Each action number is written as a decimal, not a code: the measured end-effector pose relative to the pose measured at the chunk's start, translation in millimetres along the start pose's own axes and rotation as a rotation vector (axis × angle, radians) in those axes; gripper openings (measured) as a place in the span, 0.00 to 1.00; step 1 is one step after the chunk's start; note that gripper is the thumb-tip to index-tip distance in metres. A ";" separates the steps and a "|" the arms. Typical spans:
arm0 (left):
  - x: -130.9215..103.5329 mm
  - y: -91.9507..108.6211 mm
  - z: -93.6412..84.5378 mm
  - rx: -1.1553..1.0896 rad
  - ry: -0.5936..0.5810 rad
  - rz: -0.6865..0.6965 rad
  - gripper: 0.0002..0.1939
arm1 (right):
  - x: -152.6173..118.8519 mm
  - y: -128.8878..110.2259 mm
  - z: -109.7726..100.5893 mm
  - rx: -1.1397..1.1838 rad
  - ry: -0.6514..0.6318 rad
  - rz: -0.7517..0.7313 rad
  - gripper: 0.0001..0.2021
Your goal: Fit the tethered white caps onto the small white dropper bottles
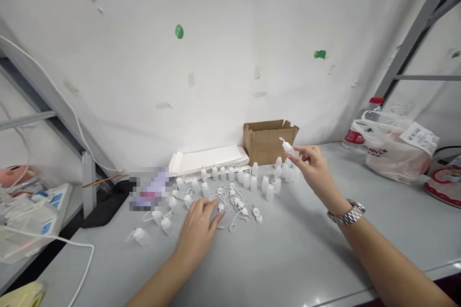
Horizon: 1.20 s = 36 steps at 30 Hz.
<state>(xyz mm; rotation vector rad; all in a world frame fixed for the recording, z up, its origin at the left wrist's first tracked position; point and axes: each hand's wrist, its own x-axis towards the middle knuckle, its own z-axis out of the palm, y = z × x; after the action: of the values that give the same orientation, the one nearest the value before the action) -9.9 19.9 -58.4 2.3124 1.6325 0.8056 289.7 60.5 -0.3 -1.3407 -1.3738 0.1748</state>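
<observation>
My right hand (309,165) is raised above the table with a small white squeeze bottle (287,147) pinched between thumb and fingers; a thin strap and cap stick out at its top. Low over the table, my left hand (198,225) has its thumb and index finger apart, around a small white cap (221,207); whether they touch it cannot be told. Loose white caps with curled straps (237,203) lie just right of that hand. Several small bottles (254,183) stand behind them in a rough row, and others, such as one bottle (140,236), lie tipped at the left.
An open cardboard box (268,146) stands against the wall beside a stack of white flat sheets (209,159). On the right are a plastic bag (394,153) and a red-capped drink bottle (355,136). A white device (39,225) with cables sits at the left.
</observation>
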 end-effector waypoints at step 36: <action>-0.9 6.2 -4.9 -0.023 0.035 -0.085 0.06 | 16.7 59.4 -4.6 -0.614 -0.379 0.197 0.20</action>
<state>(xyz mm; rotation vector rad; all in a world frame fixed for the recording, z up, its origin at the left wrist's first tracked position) -7.7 16.1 -51.8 2.2090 1.7146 0.8463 333.0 90.4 -32.9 -2.0360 -1.6869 0.1488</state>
